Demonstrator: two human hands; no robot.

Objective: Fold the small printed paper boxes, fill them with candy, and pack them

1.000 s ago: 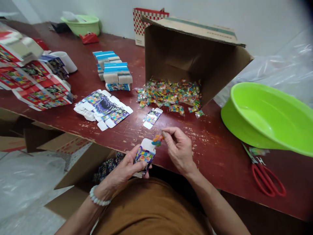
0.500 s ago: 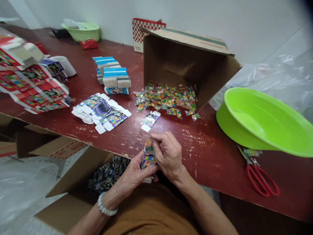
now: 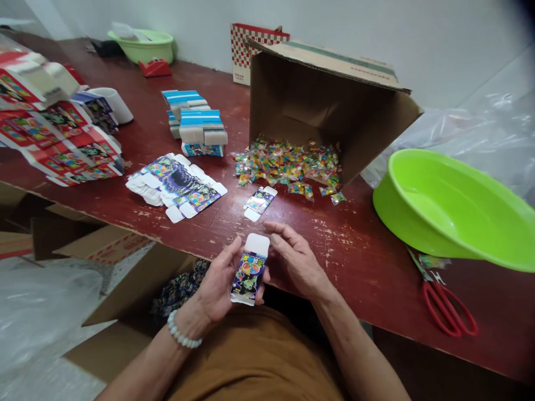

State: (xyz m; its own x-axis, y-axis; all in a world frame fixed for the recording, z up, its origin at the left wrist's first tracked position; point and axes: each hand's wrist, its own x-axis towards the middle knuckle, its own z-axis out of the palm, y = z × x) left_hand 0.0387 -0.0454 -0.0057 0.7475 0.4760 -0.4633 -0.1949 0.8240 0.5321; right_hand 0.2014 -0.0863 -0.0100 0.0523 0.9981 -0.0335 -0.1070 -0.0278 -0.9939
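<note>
My left hand (image 3: 221, 278) holds a small purple printed candy box (image 3: 249, 273) near the table's front edge, its white end flap raised at the top. Just right of the flap, my right hand (image 3: 296, 256) is apart from the box, its fingers loosely extended with nothing visible in them. Beyond the hands a flattened candy carton (image 3: 259, 203) lies on the table. A pile of flattened purple cartons (image 3: 184, 189) is to its left. Small clear packets of coloured candy (image 3: 288, 161) spill from a cardboard box (image 3: 334, 89) tipped on its side.
On the right are a green basin (image 3: 451, 206) and red-handled scissors (image 3: 447, 306). Blue carton bundles (image 3: 203, 128) and red carton bundles (image 3: 62, 133) stand at the left. Below the table edge, an open cardboard box (image 3: 121, 289) contains many dark purple boxes (image 3: 179, 292).
The candy packet at the box's mouth is out of sight. My right hand has opened and drawn slightly away. The box has turned to show its front, its end flap up.
</note>
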